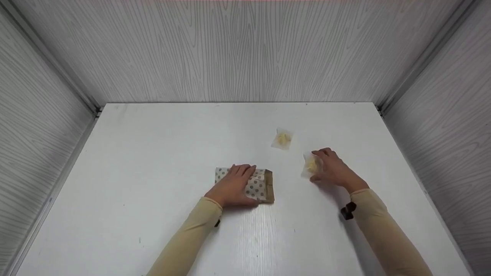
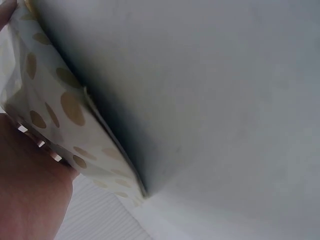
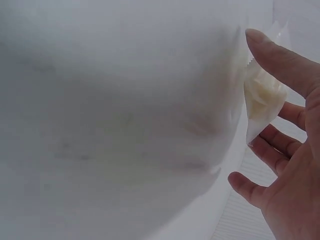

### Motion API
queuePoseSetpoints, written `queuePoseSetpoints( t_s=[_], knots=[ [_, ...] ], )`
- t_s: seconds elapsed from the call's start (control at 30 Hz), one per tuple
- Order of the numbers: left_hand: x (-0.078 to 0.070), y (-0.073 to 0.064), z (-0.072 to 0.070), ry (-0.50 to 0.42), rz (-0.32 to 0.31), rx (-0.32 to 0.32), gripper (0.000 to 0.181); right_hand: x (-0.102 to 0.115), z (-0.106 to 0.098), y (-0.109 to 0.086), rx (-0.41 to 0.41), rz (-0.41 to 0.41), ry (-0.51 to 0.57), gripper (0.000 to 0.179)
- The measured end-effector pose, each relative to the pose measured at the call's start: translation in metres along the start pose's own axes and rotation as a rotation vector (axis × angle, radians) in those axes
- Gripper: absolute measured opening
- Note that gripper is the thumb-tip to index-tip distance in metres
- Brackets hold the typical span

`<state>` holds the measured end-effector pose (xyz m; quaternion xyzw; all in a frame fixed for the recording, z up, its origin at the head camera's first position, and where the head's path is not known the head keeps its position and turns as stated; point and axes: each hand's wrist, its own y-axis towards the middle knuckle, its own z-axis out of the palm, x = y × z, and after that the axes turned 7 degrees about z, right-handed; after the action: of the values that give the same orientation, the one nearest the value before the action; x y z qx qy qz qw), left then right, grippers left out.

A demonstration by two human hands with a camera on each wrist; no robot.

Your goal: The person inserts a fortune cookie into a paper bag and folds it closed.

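Observation:
A white paper bag (image 1: 256, 188) with grey-brown polka dots lies flat on the table, its brown end (image 1: 269, 186) toward the right. My left hand (image 1: 234, 188) grips it across its width, fingers at the far edge and thumb along the near edge. In the left wrist view the dotted side of the bag (image 2: 75, 107) shows beside the palm. To the right, a small clear packet (image 1: 311, 165) with pale yellow contents lies between the thumb and fingers of my right hand (image 1: 333, 168). The right wrist view shows the spread thumb and fingers around this packet (image 3: 262, 95).
A second clear packet (image 1: 282, 138) with yellow contents lies farther back, left of the first. The white table (image 1: 153, 153) is bordered by grey wood-grain panels at the back (image 1: 238, 53) and on both sides.

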<state>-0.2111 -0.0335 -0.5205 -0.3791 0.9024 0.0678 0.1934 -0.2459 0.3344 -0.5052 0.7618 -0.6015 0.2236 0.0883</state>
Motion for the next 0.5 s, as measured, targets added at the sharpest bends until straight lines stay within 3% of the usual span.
queuePoseSetpoints(
  t_s=[0.5],
  knots=[
    [0.003,-0.002,0.001,-0.023,0.013,-0.018,0.111,0.018,0.016,-0.02,-0.025,-0.121,-0.002,0.084]
  ],
)
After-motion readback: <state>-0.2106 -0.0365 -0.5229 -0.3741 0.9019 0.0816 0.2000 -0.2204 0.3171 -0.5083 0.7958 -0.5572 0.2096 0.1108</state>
